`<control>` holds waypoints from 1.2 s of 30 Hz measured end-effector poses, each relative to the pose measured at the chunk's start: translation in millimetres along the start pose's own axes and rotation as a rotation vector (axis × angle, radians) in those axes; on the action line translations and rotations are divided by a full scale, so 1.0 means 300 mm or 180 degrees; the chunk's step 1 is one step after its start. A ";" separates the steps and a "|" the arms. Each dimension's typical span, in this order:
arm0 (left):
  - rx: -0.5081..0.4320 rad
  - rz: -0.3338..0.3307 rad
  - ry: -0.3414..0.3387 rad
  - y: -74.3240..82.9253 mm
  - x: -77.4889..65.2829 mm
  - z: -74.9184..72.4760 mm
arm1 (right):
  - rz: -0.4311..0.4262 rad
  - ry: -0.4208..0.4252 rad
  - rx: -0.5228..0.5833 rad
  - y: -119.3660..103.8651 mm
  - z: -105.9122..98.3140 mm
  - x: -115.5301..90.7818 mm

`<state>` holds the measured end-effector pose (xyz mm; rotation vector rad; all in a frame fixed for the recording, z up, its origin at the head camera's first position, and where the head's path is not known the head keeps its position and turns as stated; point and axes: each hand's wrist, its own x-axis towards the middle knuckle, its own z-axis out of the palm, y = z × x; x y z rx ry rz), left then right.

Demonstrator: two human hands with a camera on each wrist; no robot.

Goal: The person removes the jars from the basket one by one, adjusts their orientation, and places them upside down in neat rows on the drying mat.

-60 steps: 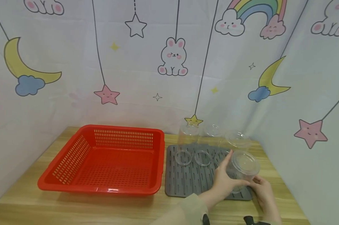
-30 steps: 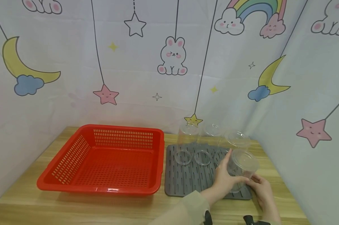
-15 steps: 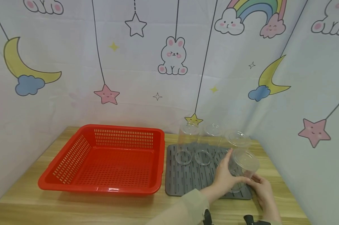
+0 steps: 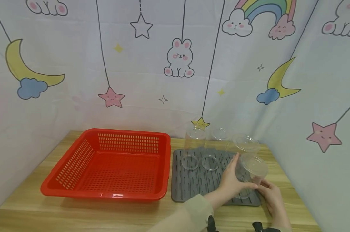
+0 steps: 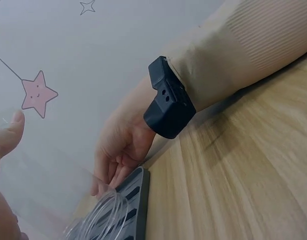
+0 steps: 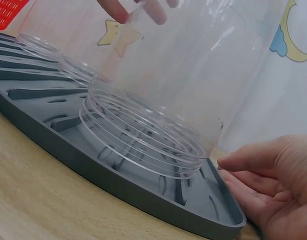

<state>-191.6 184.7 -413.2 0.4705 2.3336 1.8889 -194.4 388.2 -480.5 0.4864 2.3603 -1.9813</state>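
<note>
A clear plastic jar [image 4: 254, 164] stands at the near right of a grey ridged drying mat [image 4: 189, 188], its ringed end down in the right wrist view. My left hand [image 4: 230, 183] grips it, fingers along the far left side and thumb across the near side. Beside its lower right, my right hand [image 4: 271, 196] has loosely bent fingers; the right wrist view puts the thumb [image 6: 251, 157] close to the jar's base, and contact is hard to tell. Behind stand more clear jars: one [image 4: 192, 145] at left, another [image 4: 218, 146] beside it, a third [image 4: 244, 145] at right.
Left of the mat sits a red plastic basket [image 4: 105, 194] with slotted walls, on a wooden table [image 4: 85, 216]. A patterned white cloth [image 4: 140, 71] hangs close behind the table and along the right side. Black wrist devices [image 5: 168, 100] are strapped to my wrists.
The held jar's top has shifted very slightly, while its place on the mat is the same. Both hands stay nearly still, and the head view drifts a little.
</note>
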 end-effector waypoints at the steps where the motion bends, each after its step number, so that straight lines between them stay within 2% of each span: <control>1: -0.0010 -0.0016 -0.0011 0.002 -0.001 -0.004 | 0.0009 0.0000 -0.0020 -0.002 -0.001 -0.001; 5: -0.0045 -0.0056 -0.0086 0.006 -0.006 -0.029 | 0.0052 0.0020 -0.0124 -0.013 -0.006 -0.003; 8: 0.0015 -0.0006 -0.0208 0.008 -0.014 -0.066 | 0.0104 0.0065 -0.0284 -0.041 -0.014 -0.015; 11: 0.0252 0.0084 -0.0365 0.016 -0.022 -0.119 | 0.0033 0.0199 -0.0530 -0.089 -0.022 -0.039; 15: 0.0795 0.0250 -0.0660 0.037 -0.040 -0.208 | -0.0209 0.0621 -0.0782 -0.163 -0.030 -0.091; 17: 0.1109 0.0401 -0.0797 0.053 -0.052 -0.255 | -0.0331 0.0867 -0.0686 -0.199 -0.033 -0.120; 19: 0.1433 0.0603 -0.0882 0.070 -0.065 -0.299 | -0.0507 0.1122 -0.0305 -0.235 -0.028 -0.144; 21: 0.1773 0.0845 -0.0867 0.087 -0.081 -0.343 | -0.0691 0.1361 0.0073 -0.273 -0.018 -0.167; 24: 0.2234 0.1216 -0.0692 0.111 -0.106 -0.406 | -0.1017 0.1691 0.0358 -0.324 0.004 -0.196; 26: 0.2571 0.1458 -0.0493 0.122 -0.124 -0.448 | -0.1155 0.1837 0.0376 -0.351 0.021 -0.216; 30: 0.2966 0.1864 -0.0038 0.124 -0.155 -0.534 | -0.1564 0.2060 -0.0028 -0.391 0.063 -0.254; 32: 0.3075 0.2044 0.0206 0.116 -0.167 -0.576 | -0.1867 0.2116 -0.0362 -0.407 0.088 -0.272; 36: 0.3265 0.2172 0.0626 0.096 -0.192 -0.655 | -0.2493 0.2011 -0.0834 -0.428 0.146 -0.298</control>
